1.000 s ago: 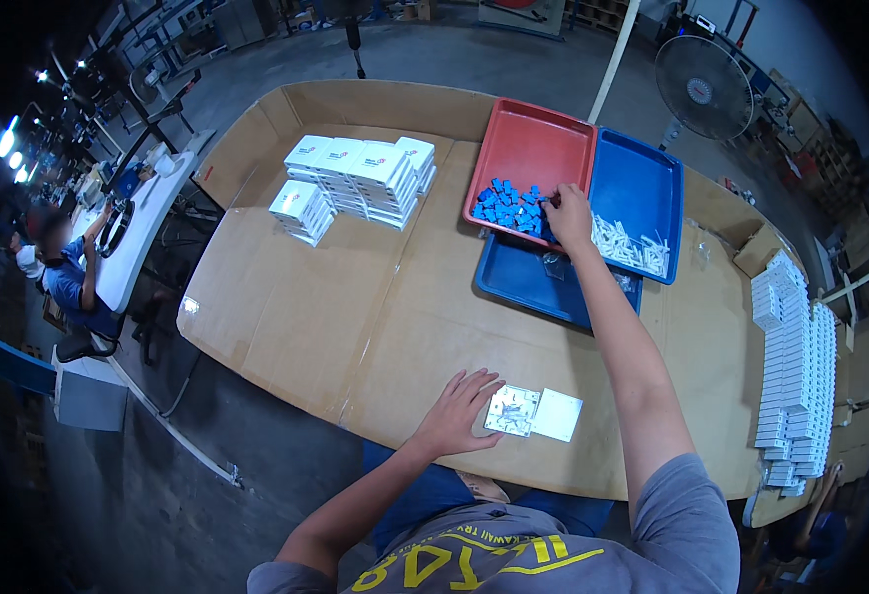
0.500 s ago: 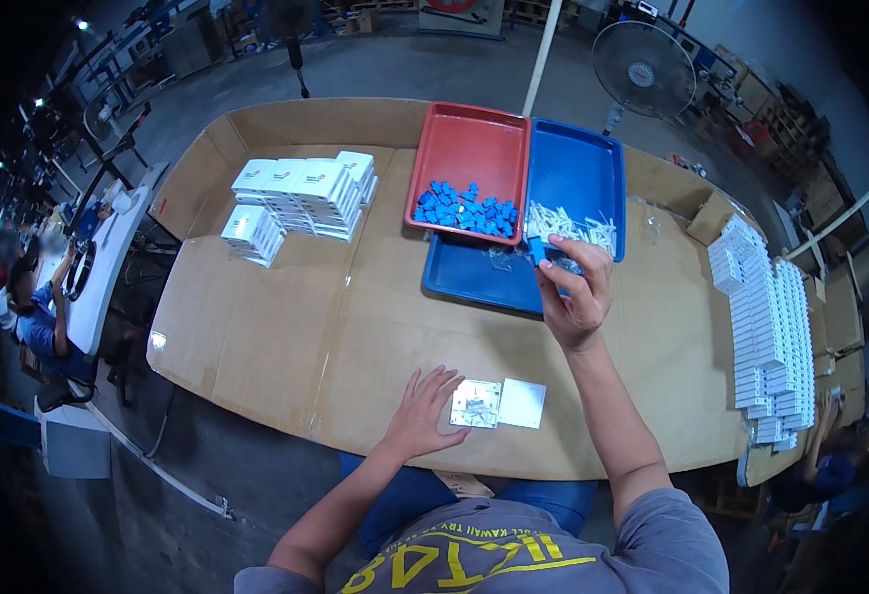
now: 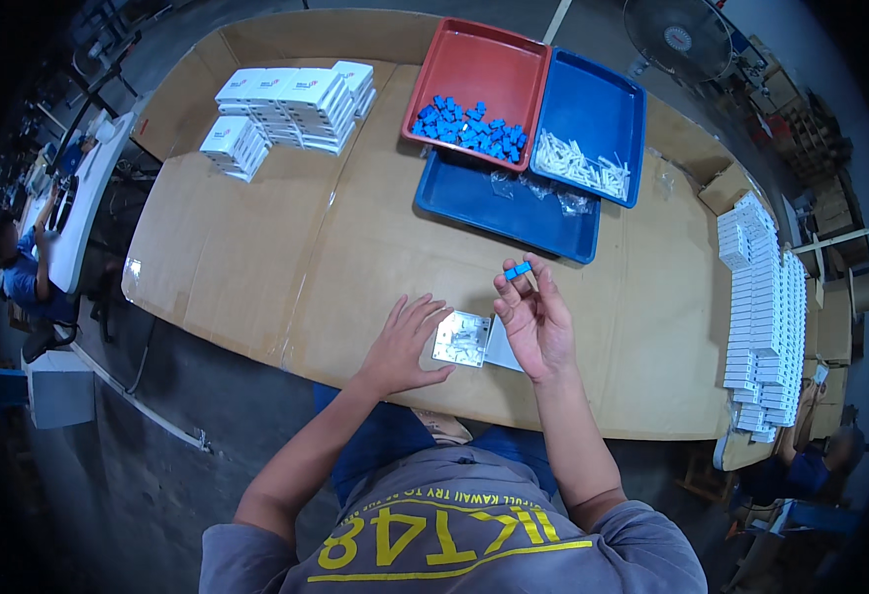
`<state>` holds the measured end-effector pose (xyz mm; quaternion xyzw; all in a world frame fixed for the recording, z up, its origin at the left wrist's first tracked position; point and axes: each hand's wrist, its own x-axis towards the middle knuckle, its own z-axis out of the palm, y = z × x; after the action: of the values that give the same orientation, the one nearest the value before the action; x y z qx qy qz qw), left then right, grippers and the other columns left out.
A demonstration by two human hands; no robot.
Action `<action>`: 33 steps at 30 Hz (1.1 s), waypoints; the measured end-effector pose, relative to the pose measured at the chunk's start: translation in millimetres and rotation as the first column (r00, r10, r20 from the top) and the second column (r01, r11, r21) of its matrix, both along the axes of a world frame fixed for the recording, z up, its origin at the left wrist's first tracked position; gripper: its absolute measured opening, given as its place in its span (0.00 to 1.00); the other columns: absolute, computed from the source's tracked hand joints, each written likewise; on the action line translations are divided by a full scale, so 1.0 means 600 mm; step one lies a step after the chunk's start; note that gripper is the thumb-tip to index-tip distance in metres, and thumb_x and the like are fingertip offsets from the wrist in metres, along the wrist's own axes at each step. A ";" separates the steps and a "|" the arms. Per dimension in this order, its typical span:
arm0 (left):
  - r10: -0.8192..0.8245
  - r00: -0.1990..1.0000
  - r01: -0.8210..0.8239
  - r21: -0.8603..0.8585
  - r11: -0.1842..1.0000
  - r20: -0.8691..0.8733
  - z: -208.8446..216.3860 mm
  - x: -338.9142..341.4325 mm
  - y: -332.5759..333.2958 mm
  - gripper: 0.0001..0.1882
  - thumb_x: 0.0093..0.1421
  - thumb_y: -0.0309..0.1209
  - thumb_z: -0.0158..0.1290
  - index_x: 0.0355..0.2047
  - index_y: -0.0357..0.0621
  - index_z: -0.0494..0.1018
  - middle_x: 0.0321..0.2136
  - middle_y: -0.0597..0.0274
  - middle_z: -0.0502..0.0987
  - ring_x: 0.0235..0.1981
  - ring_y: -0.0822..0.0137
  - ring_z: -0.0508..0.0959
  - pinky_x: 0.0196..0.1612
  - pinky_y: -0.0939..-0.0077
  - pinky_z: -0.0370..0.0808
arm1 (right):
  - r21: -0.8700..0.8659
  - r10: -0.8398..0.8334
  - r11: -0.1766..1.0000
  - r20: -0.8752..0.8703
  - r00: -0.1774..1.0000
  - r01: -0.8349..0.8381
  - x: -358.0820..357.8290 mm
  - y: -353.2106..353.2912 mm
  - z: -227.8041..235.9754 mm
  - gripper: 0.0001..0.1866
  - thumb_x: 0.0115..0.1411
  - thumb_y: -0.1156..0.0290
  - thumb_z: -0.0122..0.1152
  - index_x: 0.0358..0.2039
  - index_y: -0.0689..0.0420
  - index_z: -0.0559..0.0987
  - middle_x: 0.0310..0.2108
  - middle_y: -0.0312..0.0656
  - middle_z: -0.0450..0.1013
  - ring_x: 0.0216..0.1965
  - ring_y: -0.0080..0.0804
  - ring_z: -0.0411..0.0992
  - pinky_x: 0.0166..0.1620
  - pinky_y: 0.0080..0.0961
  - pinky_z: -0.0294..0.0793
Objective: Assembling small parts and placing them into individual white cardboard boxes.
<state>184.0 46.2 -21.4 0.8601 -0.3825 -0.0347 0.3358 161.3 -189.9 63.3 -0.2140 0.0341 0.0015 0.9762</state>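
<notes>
in the head view, the right grip (image 3: pixel 536 327) pinches a small blue plastic block (image 3: pixel 519 270) at its fingertips, above the worktop (image 3: pixel 227 247); the left grip (image 3: pixel 403 346) is loose, spread beside a shallow white square box (image 3: pixel 462 340); contact there, i cannot tell

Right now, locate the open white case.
In the head view, the case lies on the cardboard near the centre, between the left hand and the white plate.
</notes>
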 end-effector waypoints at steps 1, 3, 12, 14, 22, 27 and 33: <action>0.003 1.000 -0.003 0.001 1.000 -0.008 0.001 -0.001 0.001 0.48 0.50 0.49 0.69 0.69 0.46 0.64 0.66 0.52 0.68 0.73 0.48 0.62 0.76 0.40 0.50 | 0.001 0.003 1.000 -0.008 1.000 -0.003 -0.003 0.000 -0.002 0.18 0.76 0.65 0.54 0.62 0.58 0.74 0.57 0.52 0.76 0.57 0.45 0.77 0.53 0.42 0.86; 0.002 1.000 -0.002 0.000 1.000 0.004 0.002 -0.003 0.003 0.48 0.51 0.48 0.69 0.69 0.46 0.64 0.67 0.52 0.67 0.73 0.48 0.62 0.77 0.40 0.50 | -0.079 0.014 0.997 0.016 1.000 -0.013 -0.006 0.002 0.003 0.19 0.75 0.66 0.56 0.62 0.58 0.74 0.60 0.53 0.74 0.57 0.44 0.77 0.54 0.42 0.84; 0.015 1.000 -0.014 -0.046 0.999 0.025 -0.006 -0.009 0.008 0.48 0.51 0.47 0.68 0.69 0.45 0.64 0.66 0.52 0.68 0.72 0.48 0.63 0.77 0.42 0.52 | -0.437 0.035 0.899 -0.003 0.999 -0.033 0.001 0.006 -0.011 0.19 0.68 0.78 0.58 0.59 0.61 0.78 0.61 0.51 0.73 0.56 0.39 0.77 0.56 0.32 0.80; 0.014 1.000 -0.013 -0.050 0.999 0.010 -0.006 -0.007 0.008 0.48 0.50 0.47 0.68 0.69 0.44 0.64 0.66 0.52 0.68 0.72 0.48 0.63 0.77 0.42 0.52 | -0.744 -0.003 0.668 -0.016 1.000 -0.010 0.003 -0.004 -0.055 0.19 0.66 0.80 0.61 0.58 0.61 0.78 0.59 0.49 0.74 0.55 0.37 0.77 0.56 0.31 0.79; 0.034 0.999 -0.037 -0.117 0.992 -0.029 -0.007 0.002 0.009 0.51 0.48 0.45 0.71 0.69 0.42 0.63 0.65 0.50 0.69 0.71 0.48 0.64 0.76 0.42 0.55 | -0.981 0.042 -0.131 0.138 0.990 0.142 -0.038 0.045 -0.113 0.19 0.57 0.81 0.69 0.50 0.64 0.79 0.50 0.49 0.75 0.49 0.42 0.79 0.53 0.32 0.79; 0.037 0.999 -0.039 -0.117 0.992 -0.021 -0.015 0.001 0.012 0.51 0.47 0.46 0.71 0.69 0.43 0.62 0.65 0.51 0.69 0.71 0.49 0.65 0.76 0.43 0.55 | -0.955 0.077 -0.212 0.195 0.978 0.207 -0.039 0.068 -0.119 0.19 0.56 0.81 0.68 0.49 0.64 0.79 0.50 0.50 0.76 0.50 0.49 0.77 0.53 0.37 0.78; 0.044 0.999 -0.045 -0.096 0.994 -0.013 -0.022 -0.001 0.011 0.52 0.47 0.47 0.71 0.70 0.44 0.62 0.65 0.51 0.69 0.71 0.50 0.65 0.76 0.43 0.54 | -0.941 0.140 -0.243 0.208 0.968 0.237 -0.026 0.071 -0.125 0.17 0.57 0.80 0.68 0.48 0.65 0.80 0.49 0.50 0.77 0.50 0.49 0.77 0.52 0.38 0.78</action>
<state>183.7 52.8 -34.3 0.8511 -0.3624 -0.0136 0.3797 145.9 -147.6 -11.4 -0.8965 -0.0865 -0.0909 0.4249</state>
